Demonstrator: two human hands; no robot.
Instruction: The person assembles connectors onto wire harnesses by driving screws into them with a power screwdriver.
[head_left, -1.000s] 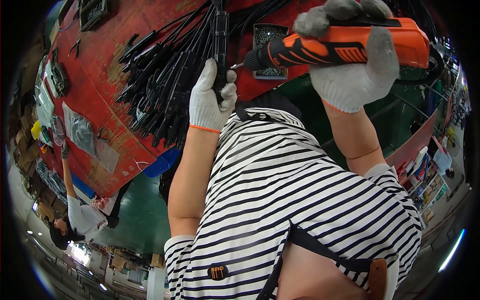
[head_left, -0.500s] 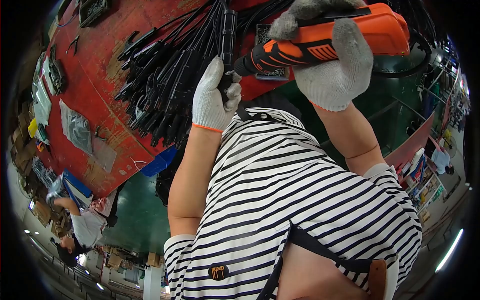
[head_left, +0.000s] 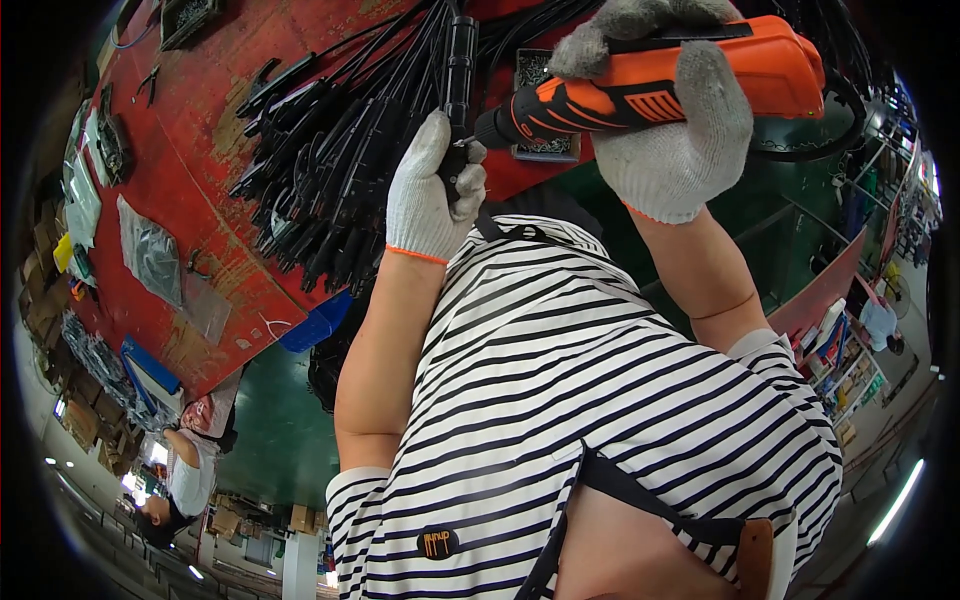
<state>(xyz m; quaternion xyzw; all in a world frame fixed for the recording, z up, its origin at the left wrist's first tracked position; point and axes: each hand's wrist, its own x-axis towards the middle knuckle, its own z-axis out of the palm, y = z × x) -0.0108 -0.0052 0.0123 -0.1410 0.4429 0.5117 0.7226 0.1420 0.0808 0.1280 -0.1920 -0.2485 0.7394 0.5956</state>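
Note:
Both hands wear white knitted gloves with orange cuffs. My left hand is closed around the near end of a black tubular part, which points away from me. In my right hand is an orange and black power screwdriver, held level with its black nose pointing left. The tip of the screwdriver meets the part just by my left thumb and fingers; whether a screw sits there is too small to tell. Left of my left hand lies a big bundle of similar black parts with cables.
Under the bundle is a worn red tabletop. Behind the screwdriver stands a tray of small screws. Plastic bags, pliers and a blue bin are to the left. A co-worker is at far left.
My right hand and the screwdriver have shifted slightly to the right. My left hand keeps its grip on the black part. At far left, the co-worker has moved lower in view.

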